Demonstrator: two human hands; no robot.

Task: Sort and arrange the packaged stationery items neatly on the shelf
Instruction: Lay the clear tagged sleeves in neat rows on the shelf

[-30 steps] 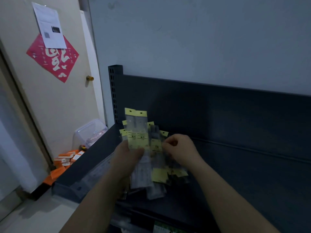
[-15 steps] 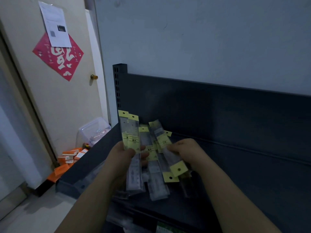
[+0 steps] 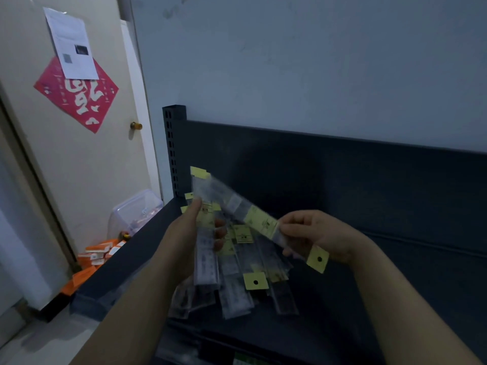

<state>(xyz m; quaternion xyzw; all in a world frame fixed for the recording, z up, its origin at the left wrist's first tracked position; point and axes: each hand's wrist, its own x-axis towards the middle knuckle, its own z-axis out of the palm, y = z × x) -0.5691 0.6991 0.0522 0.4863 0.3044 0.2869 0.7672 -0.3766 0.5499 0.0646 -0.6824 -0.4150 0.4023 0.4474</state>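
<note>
Now that the bundle (image 3: 207, 255) fans apart, right hand (image 3: 316, 238): pinches one packet (image 3: 259, 222), drawn out sideways above the shelf (image 3: 369, 299).
Left hand (image 3: 184, 238): grips the bundle.
Meaning: sorting is underway; a pile (image 3: 234, 299) on the shelf awaits.

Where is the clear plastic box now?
In the head view the clear plastic box sits low at the left, between the door and the dark shelf, behind the orange packets.

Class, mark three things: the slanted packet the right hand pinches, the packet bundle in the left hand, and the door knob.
slanted packet (image 3: 260, 223), head view, its yellow label.
packet bundle (image 3: 207, 256), head view, lower clear sleeve.
door knob (image 3: 136, 125), head view, its brass face.
</note>
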